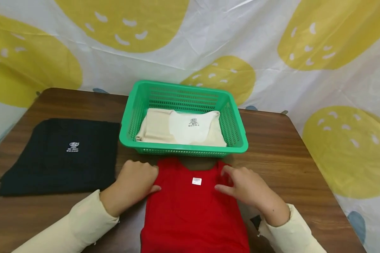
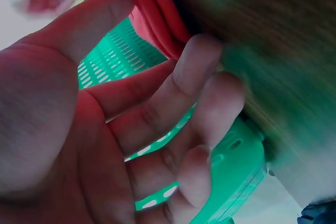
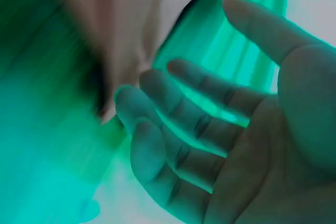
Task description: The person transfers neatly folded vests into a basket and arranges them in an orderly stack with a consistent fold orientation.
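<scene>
A red folded shirt (image 1: 193,207) with a scooped neckline and a small white label lies flat in front of me. At its upper left edge is my left hand (image 1: 131,186), thumb over the cloth and fingers along the side. The left wrist view shows those fingers (image 2: 152,114) loosely bent beside the layered red edge. On the other side, my right hand (image 1: 248,186) is at the shirt's upper right edge, its thumb pointing inward over the cloth. In the right wrist view the right fingers (image 3: 184,114) are spread and relaxed, with nothing gripped.
Just beyond the shirt stands a green plastic basket (image 1: 183,149) with a folded cream-and-white shirt (image 1: 190,130) inside. To the left lies a folded black shirt (image 1: 66,161) with a small white print. A patterned cloth (image 1: 228,28) hangs behind the brown wooden table (image 1: 278,147).
</scene>
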Available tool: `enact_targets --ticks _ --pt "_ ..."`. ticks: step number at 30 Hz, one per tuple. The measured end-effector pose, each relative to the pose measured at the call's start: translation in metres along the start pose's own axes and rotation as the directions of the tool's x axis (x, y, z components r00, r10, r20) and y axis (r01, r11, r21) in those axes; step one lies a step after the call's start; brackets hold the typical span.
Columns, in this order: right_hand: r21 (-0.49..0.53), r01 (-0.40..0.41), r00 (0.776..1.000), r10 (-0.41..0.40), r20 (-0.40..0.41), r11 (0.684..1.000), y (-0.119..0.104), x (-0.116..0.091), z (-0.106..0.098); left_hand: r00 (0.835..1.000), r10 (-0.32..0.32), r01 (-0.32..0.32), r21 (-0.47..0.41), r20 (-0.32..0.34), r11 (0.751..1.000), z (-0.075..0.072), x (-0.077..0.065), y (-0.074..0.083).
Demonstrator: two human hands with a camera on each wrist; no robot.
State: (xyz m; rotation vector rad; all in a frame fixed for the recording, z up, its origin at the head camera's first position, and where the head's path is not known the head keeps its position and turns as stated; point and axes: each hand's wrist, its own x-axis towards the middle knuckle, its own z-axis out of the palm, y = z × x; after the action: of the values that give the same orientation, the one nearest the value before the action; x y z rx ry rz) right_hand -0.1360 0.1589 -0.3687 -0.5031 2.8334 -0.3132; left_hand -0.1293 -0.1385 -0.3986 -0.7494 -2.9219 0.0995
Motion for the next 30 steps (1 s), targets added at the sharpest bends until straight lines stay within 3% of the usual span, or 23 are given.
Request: enact_targets --ticks 5,16,22,26,30 --pt "0.091 -0.057 0.998 0.055 0.02 0.994 0.029 0.018 0.002 1.0 -0.017 0.017 -0.004 0.023 1.0 0.001 -0.004 -0.004" --pt "0.263 0.069 0.99 -0.099 0.103 0.962 0.046 0.03 0.019 0.999 -0.022 0.025 -0.063 0.043 0.998 0.006 -0.009 -0.008" --pt "0.363 -0.031 0.969 -0.061 0.238 0.931 0.044 0.034 0.016 0.996 -0.047 0.054 -0.088 0.081 0.995 0.004 -0.006 -0.014" --pt "0.338 -0.045 0.963 -0.049 0.264 0.94 0.043 0.035 0.013 0.992 -0.045 0.058 -0.104 0.117 0.993 0.003 0.0 -0.016" --pt "0.272 0.017 0.972 -0.079 0.221 0.962 0.043 0.032 0.01 0.989 -0.029 0.05 -0.145 0.146 0.988 0.005 0.005 -0.015"
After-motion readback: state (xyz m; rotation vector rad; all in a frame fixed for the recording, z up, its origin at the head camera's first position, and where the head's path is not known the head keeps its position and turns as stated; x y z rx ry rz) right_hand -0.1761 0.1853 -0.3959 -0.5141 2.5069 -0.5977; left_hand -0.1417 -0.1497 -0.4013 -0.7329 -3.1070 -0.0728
